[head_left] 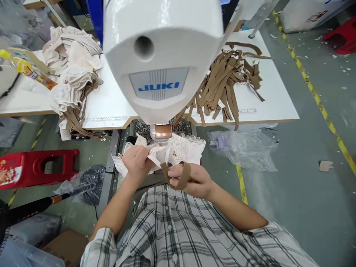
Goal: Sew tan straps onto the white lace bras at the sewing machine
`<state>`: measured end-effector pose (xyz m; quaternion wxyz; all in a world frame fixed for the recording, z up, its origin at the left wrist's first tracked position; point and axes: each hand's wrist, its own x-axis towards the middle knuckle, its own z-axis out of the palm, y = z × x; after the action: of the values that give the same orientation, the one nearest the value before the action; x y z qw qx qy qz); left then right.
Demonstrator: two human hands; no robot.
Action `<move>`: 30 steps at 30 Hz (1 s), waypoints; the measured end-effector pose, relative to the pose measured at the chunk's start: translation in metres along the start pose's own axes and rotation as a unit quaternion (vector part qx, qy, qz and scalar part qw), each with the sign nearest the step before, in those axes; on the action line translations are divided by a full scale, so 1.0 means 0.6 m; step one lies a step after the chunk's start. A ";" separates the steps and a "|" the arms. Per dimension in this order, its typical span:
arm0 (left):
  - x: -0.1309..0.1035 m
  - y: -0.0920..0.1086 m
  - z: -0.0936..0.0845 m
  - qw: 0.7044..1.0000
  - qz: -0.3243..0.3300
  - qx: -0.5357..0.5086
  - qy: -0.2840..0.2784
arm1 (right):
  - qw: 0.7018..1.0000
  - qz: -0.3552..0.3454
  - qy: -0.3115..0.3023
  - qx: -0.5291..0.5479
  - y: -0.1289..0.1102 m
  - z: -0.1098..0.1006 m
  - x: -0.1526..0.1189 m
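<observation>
Below the head of a white JUKI sewing machine I see a piece of white lace fabric in front of the machine's arm end. My left hand is closed on the left part of this lace fabric. With bent fingers, my right hand grips a brown fabric strip that curls in a loop around its fingertips. One end of the strip reaches up to the lace's lower edge; whether it is joined there I cannot tell. The needle area is mostly hidden by the machine head.
Many brown strips lie heaped on the right of the white table. Pale garments with brown straps are piled at the left, beside a yellow-labelled bottle. A red stool stands lower left; a clear plastic bag hangs right.
</observation>
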<state>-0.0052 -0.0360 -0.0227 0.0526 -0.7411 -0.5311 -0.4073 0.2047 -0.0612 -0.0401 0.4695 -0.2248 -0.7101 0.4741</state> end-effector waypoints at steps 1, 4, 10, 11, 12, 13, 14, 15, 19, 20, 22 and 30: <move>-0.003 0.001 0.000 1.000 -0.003 -0.002 -0.001 | 0.999 -0.032 0.010 0.000 -0.004 0.003 0.003; -0.005 0.006 -0.003 1.000 -0.020 -0.013 -0.009 | 0.996 -0.085 0.017 0.024 -0.020 0.010 0.009; 0.006 0.045 -0.047 0.953 -0.112 -0.147 -0.242 | 0.997 0.046 0.056 -0.037 0.007 -0.036 -0.006; 0.004 0.054 -0.056 0.908 -0.158 -0.217 -0.323 | 0.988 0.101 0.095 -0.064 0.025 -0.052 -0.017; -0.001 0.061 -0.063 0.853 -0.210 -0.290 -0.380 | 0.975 0.163 0.130 -0.080 0.044 -0.066 -0.030; -0.007 0.066 -0.068 0.799 -0.266 -0.358 -0.403 | 0.962 0.224 0.135 -0.074 0.063 -0.079 -0.045; -0.014 0.069 -0.070 0.757 -0.322 -0.412 -0.392 | 0.954 0.277 0.100 -0.053 0.080 -0.087 -0.062; -0.021 0.069 -0.069 0.722 -0.377 -0.453 -0.363 | 0.947 0.319 0.035 -0.016 0.093 -0.093 -0.079; -0.033 0.053 -0.057 0.640 -0.514 -0.506 -0.265 | 0.879 0.392 -0.242 0.125 0.111 -0.084 -0.124; -0.032 0.049 -0.057 0.641 -0.523 -0.501 -0.254 | 0.877 0.395 -0.250 0.114 0.110 -0.078 -0.125; -0.032 0.045 -0.061 0.656 -0.519 -0.490 -0.246 | 0.900 0.380 -0.209 0.038 0.110 -0.067 -0.117; -0.048 -0.013 -0.097 0.730 -0.514 -0.402 -0.206 | 0.892 0.407 -0.116 0.163 0.117 -0.066 -0.072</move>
<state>-0.0467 -0.0838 -0.0057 -0.5782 -0.3731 -0.6153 -0.3847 0.2504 -0.0444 -0.1175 0.1802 -0.3580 -0.5188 0.7551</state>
